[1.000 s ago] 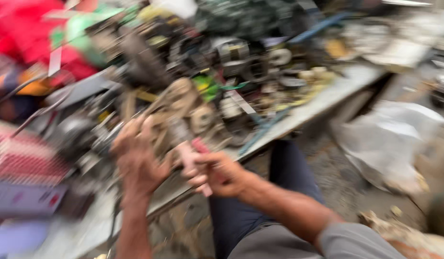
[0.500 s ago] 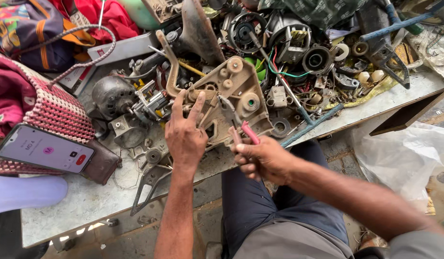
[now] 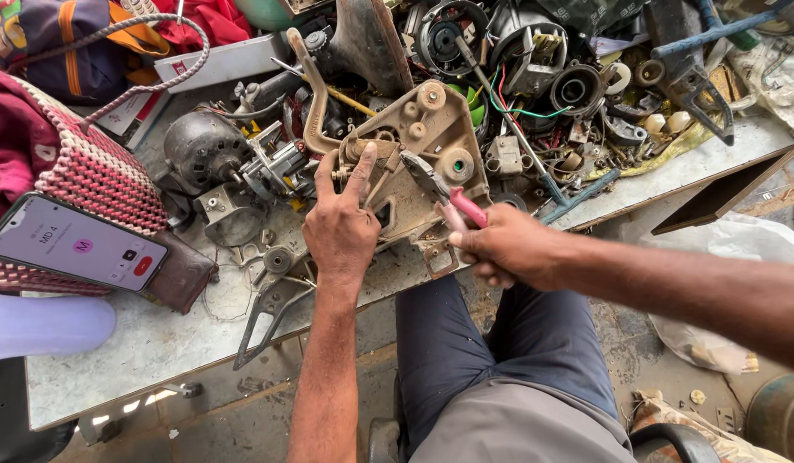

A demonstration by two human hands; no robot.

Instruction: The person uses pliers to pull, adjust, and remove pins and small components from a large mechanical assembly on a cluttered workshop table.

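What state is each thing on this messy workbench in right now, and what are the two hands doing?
Left hand: pressed flat on the beige metal plate, fingers spread.
Right hand: closed around the pink-handled pliers.
Pink-handled pliers: held, nose resting on the plate.
Beige metal plate: lying tilted at the bench edge.
Phone: screen lit, lying on the woven bag.
Woven bag: lying on the bench.
Electric motor: on its side among parts.

housing plate (image 3: 423,137): matt grimy metal | pliers (image 3: 444,193): steel, pink plastic grips | bench (image 3: 157,334): scuffed | basket (image 3: 93,171): woven
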